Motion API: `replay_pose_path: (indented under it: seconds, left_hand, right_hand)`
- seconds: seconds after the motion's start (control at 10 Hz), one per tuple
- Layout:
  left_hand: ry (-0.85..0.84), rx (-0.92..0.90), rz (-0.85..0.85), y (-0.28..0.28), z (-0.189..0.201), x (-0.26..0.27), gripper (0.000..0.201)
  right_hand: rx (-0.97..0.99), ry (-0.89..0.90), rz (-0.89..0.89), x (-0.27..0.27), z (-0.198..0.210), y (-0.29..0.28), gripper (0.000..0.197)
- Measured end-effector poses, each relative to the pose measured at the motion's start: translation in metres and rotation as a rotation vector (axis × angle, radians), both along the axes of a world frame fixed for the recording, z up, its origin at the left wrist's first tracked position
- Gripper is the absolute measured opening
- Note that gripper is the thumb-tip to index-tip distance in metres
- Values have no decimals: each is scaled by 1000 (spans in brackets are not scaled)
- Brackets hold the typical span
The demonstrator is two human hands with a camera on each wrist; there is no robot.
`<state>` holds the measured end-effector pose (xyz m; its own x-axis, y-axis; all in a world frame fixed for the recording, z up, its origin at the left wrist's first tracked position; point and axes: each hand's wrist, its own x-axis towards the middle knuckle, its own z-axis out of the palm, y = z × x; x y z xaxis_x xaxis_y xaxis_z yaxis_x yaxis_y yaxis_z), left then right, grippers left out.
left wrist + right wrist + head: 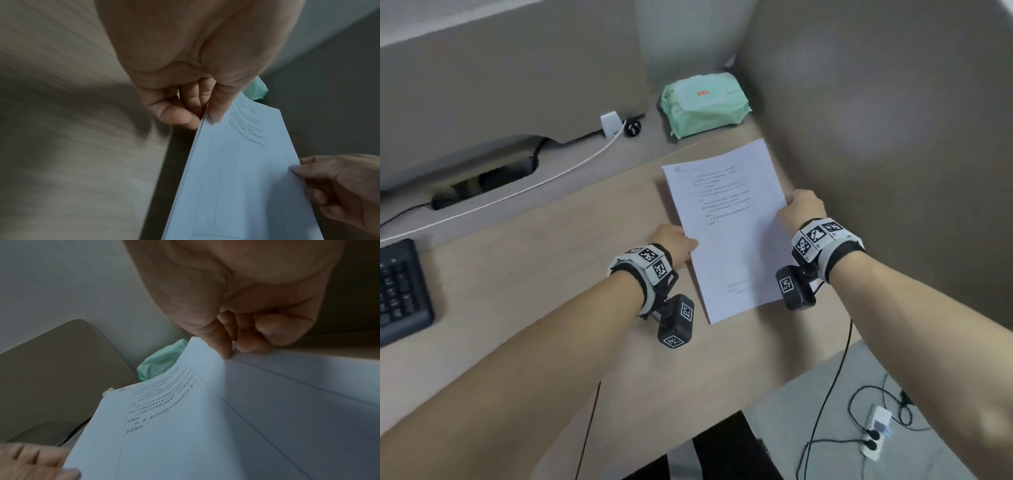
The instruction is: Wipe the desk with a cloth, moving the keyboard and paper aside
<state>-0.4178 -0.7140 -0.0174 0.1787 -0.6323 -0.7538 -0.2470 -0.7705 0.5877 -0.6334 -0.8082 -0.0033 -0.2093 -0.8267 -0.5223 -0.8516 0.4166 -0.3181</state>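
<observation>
Paper stack (726,222) up off the desk (534,274) at its right end — left hand (674,241) pinching the left edge, right hand (803,210) pinching the right. Keyboard (400,291) far left, green wipes pack (703,102) behind.

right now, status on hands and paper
Left hand and right hand grip paper by its sides. Green pack behind it. Keyboard far left.

You are at an office cubicle: light wood-grain table (544,274), grey partition panels (876,102), black computer keyboard (400,291), printed white paper sheets (726,226).
</observation>
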Motion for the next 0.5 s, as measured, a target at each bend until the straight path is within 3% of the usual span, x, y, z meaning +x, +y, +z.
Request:
replay_pose_path:
  seconds: [0.1, 0.2, 0.4, 0.5]
  left_hand:
    - [82, 79, 26, -22, -2, -28, 5]
    - [166, 122, 87, -31, -7, -42, 14]
    - [181, 130, 155, -30, -16, -44, 12]
    - [187, 142, 240, -23, -18, -32, 9]
  right_hand:
    - [0, 36, 5, -24, -3, -9, 11]
    - [-11, 40, 13, -34, -9, -14, 10]
    - [-65, 15, 48, -36, -15, -13, 41]
    - [-104, -20, 78, -25, -11, -9, 39]
